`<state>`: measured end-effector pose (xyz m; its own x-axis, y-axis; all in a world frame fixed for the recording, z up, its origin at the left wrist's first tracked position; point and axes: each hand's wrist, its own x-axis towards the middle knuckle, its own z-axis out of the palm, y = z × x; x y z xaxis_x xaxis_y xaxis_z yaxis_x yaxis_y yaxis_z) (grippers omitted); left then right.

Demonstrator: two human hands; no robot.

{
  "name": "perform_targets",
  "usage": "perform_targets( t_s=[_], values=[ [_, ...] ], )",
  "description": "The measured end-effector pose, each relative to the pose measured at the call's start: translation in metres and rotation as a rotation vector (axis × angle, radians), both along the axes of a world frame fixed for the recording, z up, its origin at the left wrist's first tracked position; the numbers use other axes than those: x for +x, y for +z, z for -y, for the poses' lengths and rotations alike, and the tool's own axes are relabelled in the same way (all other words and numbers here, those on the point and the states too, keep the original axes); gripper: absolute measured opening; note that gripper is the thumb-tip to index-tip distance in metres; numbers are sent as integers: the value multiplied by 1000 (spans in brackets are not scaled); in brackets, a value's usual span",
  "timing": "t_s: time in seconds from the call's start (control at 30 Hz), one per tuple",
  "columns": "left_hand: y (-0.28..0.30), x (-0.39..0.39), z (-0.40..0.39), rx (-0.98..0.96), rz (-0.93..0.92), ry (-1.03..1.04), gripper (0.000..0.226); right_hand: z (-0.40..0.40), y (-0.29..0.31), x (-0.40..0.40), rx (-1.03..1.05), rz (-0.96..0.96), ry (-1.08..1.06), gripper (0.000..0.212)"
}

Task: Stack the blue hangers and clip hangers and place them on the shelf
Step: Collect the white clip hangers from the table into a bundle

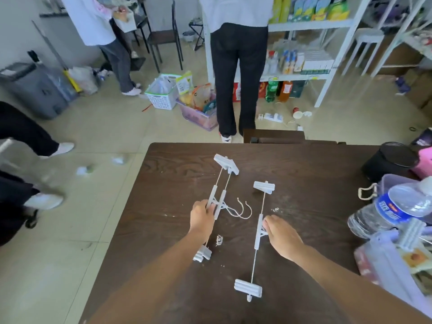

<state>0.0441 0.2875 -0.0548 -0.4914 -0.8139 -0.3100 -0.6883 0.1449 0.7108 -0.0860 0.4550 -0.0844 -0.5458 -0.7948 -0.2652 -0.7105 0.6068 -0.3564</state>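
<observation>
Pale blue-grey clip hangers lie on the dark wooden table (315, 178). Two stacked clip hangers (221, 195) lie side by side at centre, their wire hooks curving right. My left hand (201, 218) grips their middle bars. A single clip hanger (259, 232) lies to the right, clips at both ends. My right hand (280, 232) rests on its centre with fingers closing on the bar. The white metal shelf (311, 23) stands beyond the table, holding packets and bottles.
A person in black trousers (237, 73) stands between table and shelf. Baskets (163, 90) and bottles sit on the floor. At the table's right edge are a water bottle (392, 206), a black container (390, 160) and plastic bags. Other people stand at left.
</observation>
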Motion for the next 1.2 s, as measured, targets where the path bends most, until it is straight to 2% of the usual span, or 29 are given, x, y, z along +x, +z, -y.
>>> perform_targets(
  t_s=[0.13,0.27,0.4,0.5,0.57,0.63,0.73,0.77,0.8,0.87,0.97,1.1,1.2],
  values=[
    [-6,-13,0,-12,46,-39,26,-25,8,-11,-118,-81,-20,22],
    [-9,-23,2,50,62,-55,23,-46,16,-10,-20,-26,-12,26],
    [-9,-23,7,75,-15,-3,22,-47,20,3,-52,-23,-79,29],
    [0,-19,11,8,5,-16,21,-44,22,12,-97,-19,-80,26],
    [12,-20,10,82,-65,-14,19,-37,25,17,-161,3,-98,23],
    [24,-21,6,214,-158,-13,25,-22,34,22,-280,167,-203,26],
    [40,-23,-11,400,-272,-22,30,8,58,31,-454,840,-450,41],
    [44,-23,-18,463,-313,-22,29,17,65,33,-469,1026,-477,44],
    [46,-24,-25,514,-350,-21,28,24,70,35,-478,1125,-480,45],
    [46,-27,-38,551,-390,-6,22,33,76,39,-509,1172,-485,44],
    [45,-32,-53,515,-353,-14,14,30,72,37,-532,1115,-544,39],
    [34,-37,-84,433,-302,-222,21,10,71,31,-606,1107,-562,28],
    [26,-32,-108,440,-297,-384,30,-11,66,29,-669,1011,-576,32]
  ],
)
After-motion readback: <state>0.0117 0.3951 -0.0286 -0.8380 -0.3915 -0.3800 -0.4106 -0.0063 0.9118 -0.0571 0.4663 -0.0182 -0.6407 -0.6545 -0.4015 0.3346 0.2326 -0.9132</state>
